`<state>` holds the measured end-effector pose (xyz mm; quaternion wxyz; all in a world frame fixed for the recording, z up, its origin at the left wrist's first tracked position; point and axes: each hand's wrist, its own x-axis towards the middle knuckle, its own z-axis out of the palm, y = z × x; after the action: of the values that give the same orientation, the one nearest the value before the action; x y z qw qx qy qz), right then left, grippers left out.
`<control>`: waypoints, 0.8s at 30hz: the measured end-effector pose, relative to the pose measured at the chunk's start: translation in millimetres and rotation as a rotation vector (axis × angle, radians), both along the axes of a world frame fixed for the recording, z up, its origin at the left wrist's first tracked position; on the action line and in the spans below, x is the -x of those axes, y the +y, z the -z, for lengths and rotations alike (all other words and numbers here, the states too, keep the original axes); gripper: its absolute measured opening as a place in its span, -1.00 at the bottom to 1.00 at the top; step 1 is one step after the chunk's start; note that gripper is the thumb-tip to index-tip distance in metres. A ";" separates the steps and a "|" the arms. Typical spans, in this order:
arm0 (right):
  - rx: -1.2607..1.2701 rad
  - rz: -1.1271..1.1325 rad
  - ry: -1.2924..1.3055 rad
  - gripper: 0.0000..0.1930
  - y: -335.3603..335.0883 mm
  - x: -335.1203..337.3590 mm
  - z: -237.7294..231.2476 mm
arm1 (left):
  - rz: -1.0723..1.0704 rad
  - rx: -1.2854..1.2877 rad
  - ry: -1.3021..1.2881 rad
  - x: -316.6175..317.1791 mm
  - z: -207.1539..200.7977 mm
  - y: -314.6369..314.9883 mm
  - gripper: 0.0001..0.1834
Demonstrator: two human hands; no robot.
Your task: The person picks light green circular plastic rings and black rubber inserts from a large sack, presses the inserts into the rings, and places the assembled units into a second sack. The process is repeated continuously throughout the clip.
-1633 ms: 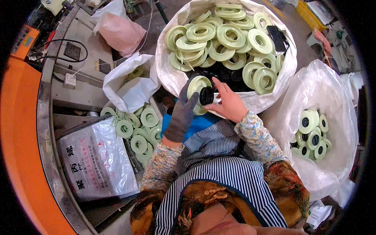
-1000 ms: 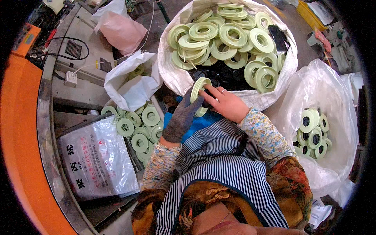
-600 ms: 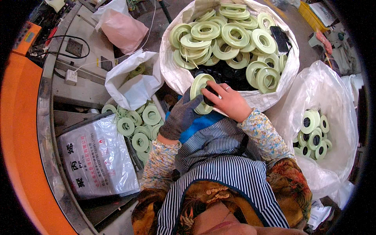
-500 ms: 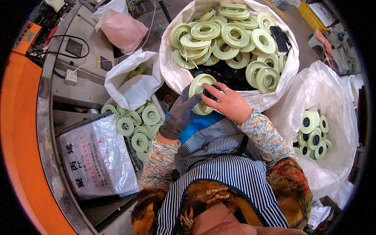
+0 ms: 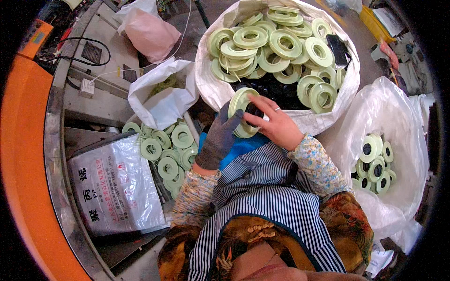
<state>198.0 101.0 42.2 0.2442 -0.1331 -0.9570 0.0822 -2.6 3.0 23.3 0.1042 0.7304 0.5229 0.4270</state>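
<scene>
In front of my apron, my left hand (image 5: 216, 140), in a grey glove, grips a pale green plastic ring (image 5: 237, 104) by its left side, holding it tilted up. My right hand (image 5: 283, 127) is bare, with a band on one finger. Its fingers close around a black round insert (image 5: 253, 110) at the middle of the green ring; how far the insert sits in the hole cannot be made out. Just beyond my hands, a big white sack (image 5: 206, 77) holds many similar green rings (image 5: 285, 43) on top of dark black pieces (image 5: 274, 89).
At the right stands a clear plastic bag (image 5: 398, 122) of green rings with black centres (image 5: 376, 169). Loose green rings (image 5: 151, 149) lie at my left beside a printed white sack (image 5: 117, 187). A dark rectangular object (image 5: 338, 50) rests in the big sack. An orange machine (image 5: 23, 164) borders the far left.
My right fingers have shifted a little at the black insert, which shows more now. The whole view has moved slightly; both hands stay on the green ring.
</scene>
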 end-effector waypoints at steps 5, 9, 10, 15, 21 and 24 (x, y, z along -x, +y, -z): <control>0.770 0.280 0.094 -0.13 -8.9 -1.9 -16.5 | -0.111 0.405 -0.781 -33.1 -33.2 0.9 -0.39; 0.875 0.276 0.114 -0.15 -8.9 6.4 -7.1 | -0.067 0.276 -0.621 -46.9 -25.2 -6.4 -0.32; 0.882 0.272 0.103 -0.17 -9.5 7.5 -6.4 | -0.065 0.254 -0.614 -48.3 -24.2 -7.4 -0.32; 0.609 0.188 0.126 -0.21 -12.5 0.3 3.4 | 0.001 0.343 -0.742 -48.7 -28.8 -9.5 -0.26; 0.303 0.167 0.038 -0.17 -15.9 -0.7 -7.1 | -0.019 0.216 -0.415 -36.8 -12.9 -11.6 -0.35; 0.194 0.105 0.006 -0.20 -6.2 -0.6 -5.6 | 0.005 0.196 -0.279 -19.1 -4.0 -1.7 -0.45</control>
<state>198.5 94.8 47.9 0.2372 -0.2057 -0.9355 0.1621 16.5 1.3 27.3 0.2475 0.6518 0.5406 0.4708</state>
